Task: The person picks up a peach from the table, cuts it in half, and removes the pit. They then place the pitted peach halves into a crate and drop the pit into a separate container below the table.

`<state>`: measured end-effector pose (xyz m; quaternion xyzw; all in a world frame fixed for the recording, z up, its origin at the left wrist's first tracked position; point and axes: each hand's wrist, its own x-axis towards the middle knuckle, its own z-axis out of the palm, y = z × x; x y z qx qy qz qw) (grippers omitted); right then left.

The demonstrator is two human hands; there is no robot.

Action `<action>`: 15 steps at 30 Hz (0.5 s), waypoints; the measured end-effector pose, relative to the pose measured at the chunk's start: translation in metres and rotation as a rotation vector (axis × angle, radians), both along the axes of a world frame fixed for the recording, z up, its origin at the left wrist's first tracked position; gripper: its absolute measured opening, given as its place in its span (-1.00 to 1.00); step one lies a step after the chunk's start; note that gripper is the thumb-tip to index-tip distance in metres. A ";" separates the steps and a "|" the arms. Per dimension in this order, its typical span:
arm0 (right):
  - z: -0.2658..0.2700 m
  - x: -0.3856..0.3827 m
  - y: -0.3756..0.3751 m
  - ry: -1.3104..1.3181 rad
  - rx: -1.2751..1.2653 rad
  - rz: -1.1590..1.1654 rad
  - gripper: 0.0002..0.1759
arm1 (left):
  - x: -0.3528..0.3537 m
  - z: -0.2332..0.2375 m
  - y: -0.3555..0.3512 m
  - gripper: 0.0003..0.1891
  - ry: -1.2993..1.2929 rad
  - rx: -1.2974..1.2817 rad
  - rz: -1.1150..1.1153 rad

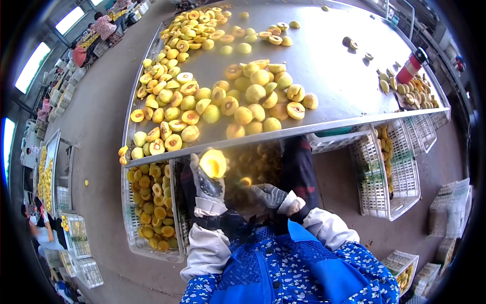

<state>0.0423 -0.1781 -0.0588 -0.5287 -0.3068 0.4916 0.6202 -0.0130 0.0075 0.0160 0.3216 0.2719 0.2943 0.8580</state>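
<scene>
My left hand, in a grey glove, holds up a yellow peach half just below the table's front edge, its cut face and hollow turned up. My right hand, also gloved, is lower and to the right, its fingers curled together. A small orange piece shows at its fingertips; I cannot tell what the hand grips. Beneath both hands, between my knees, many peach halves lie in shadow. Cut peaches are heaped on the metal table ahead, some with the stone still in.
A white crate of peach halves stands at my left. White crates stand under the table's right side. On the table's right are a red bottle and a smaller fruit pile. Other people sit at tables far left.
</scene>
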 end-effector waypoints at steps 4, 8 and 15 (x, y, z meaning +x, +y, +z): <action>-0.003 -0.012 -0.007 -0.310 -0.211 -0.141 -0.56 | -0.017 0.011 0.013 -0.46 -0.006 0.018 0.067; 0.011 0.000 -0.012 -0.915 -0.405 0.030 -0.60 | -0.062 0.033 0.025 -0.64 0.556 1.323 0.246; 0.021 0.011 -0.004 -0.885 -0.284 0.112 -0.63 | -0.067 0.029 0.111 -0.56 1.032 1.929 0.401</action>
